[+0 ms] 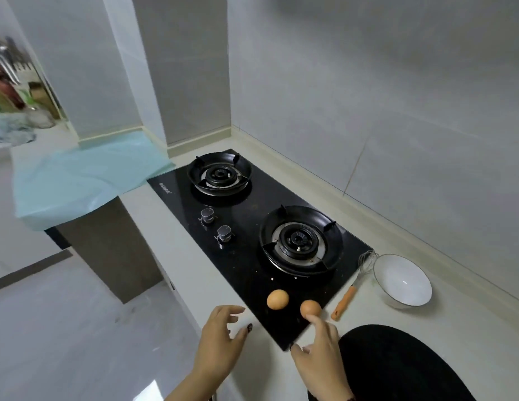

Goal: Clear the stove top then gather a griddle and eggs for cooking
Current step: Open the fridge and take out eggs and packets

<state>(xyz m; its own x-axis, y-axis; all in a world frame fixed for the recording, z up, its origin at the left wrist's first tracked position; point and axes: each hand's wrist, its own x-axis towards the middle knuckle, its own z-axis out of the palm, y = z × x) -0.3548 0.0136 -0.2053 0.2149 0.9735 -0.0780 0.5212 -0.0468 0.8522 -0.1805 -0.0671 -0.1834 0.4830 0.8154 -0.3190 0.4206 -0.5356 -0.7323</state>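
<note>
Two brown eggs lie on the near end of the black glass stove top (pixel 252 215), one on the left (pixel 277 299) and one on the right (pixel 310 308). My right hand (pixel 319 351) is spread open, and its index fingertip touches the right egg from the near side. A short way left of the left egg, my left hand (pixel 223 337) hovers open with relaxed fingers and holds nothing. A round black griddle (pixel 397 369) sits on the counter at the bottom right, right beside my right hand. Both burners carry nothing.
A white bowl (pixel 403 280) and a whisk with an orange handle (pixel 351 290) lie on the counter right of the stove. Two knobs (pixel 216 225) stand on the stove's front. A pale green cloth (pixel 84 180) covers the counter at left. Tiled walls close the back.
</note>
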